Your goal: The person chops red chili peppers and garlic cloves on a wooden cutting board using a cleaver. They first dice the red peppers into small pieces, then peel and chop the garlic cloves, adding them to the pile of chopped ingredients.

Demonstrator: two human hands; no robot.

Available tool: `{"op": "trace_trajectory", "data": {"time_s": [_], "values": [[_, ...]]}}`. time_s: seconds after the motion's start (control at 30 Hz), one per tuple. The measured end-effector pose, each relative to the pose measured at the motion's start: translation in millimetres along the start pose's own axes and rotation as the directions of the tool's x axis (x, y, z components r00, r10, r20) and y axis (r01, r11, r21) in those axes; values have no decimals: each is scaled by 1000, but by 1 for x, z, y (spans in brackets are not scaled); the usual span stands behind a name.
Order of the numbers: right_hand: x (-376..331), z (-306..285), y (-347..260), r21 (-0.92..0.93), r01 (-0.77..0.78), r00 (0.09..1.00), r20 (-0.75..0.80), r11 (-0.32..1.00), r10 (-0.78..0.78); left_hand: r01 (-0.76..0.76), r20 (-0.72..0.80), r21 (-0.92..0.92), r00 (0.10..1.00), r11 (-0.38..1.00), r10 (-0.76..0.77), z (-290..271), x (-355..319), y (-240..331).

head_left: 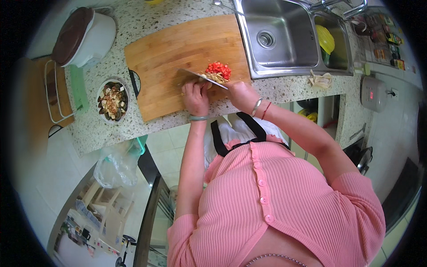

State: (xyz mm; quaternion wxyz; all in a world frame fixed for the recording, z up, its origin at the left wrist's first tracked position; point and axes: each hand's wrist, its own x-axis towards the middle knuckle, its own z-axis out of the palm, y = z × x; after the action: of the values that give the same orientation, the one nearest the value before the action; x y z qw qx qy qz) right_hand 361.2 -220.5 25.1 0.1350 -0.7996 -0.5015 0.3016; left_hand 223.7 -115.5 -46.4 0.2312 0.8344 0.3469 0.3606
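Your right hand (235, 91) is closed around the handle of a knife (202, 78), whose blade lies across the wooden cutting board (178, 53). Your left hand (195, 95) sits on the board just beside the blade, fingers curled down. A small pile of chopped red and pale bits (218, 71) lies on the board beside the knife. Colourful packets (387, 44) line the wall beyond the sink (275, 35), on the side away from the board. The counter (147, 18) is speckled stone

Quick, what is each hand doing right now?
Left hand: fingers curled, pressed on the pale shredded food beside the knife blade on the cutting board.
Right hand: closed around the knife's handle.
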Motion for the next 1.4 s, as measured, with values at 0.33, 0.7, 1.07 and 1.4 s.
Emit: {"op": "trace_trajectory", "data": {"time_s": [0.33, 0.7, 1.07, 1.4], "values": [[-2, -26, -15, -25, -42, 995, 93, 999, 45, 25, -16, 40, 1000, 999, -25, -1, -2, 2], [0, -28, -16, 4, -37, 996, 83, 999, 37, 50, -33, -3, 998, 999, -50, -1, -4, 2], [14, -9, -16, -18, -6, 1000, 12, 1000, 6, 39, -27, -35, 999, 999, -40, -2, 1, 0], [10, -11, -13, -130, -6, 995, 96, 992, 19, 86, -16, -59, 996, 995, -87, -2, -3, 3]]}}
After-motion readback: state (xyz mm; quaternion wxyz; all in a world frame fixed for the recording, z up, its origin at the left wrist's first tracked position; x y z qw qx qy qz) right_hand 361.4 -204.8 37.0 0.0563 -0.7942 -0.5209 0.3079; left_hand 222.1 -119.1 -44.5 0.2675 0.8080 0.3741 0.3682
